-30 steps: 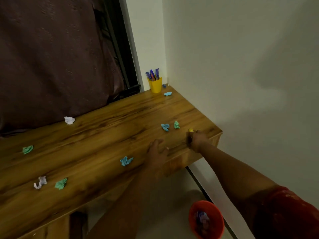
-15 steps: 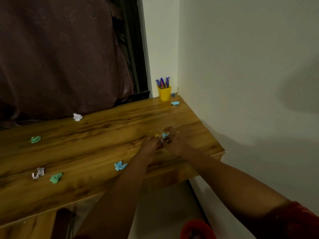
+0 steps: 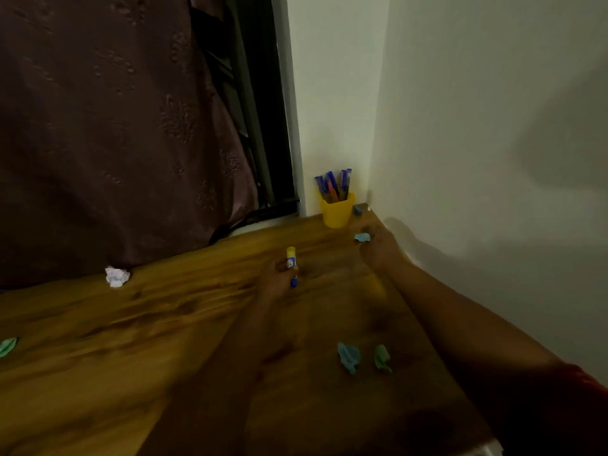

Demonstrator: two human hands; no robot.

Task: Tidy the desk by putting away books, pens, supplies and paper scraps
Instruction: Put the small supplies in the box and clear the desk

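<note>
L to R: white scrap (image 3: 117,276) lies on tabletop (image 3: 164,340). Left hand (image 3: 278,279) now grips glue stick (image 3: 291,265), which 1 s ago was at right hand near tabletop edge. Right hand (image 3: 378,246) has reached to blue scrap (image 3: 362,237) beside pen cup (image 3: 338,210); grip unclear. Glue prob. headed for cup.

From my remote seat, the green scrap (image 3: 7,346) was cut by the left edge. My right hand (image 3: 378,248) blurred over the light-blue scrap (image 3: 362,237), so I couldn't tell its grip. The glue stick (image 3: 291,266) label was unreadable.
</note>
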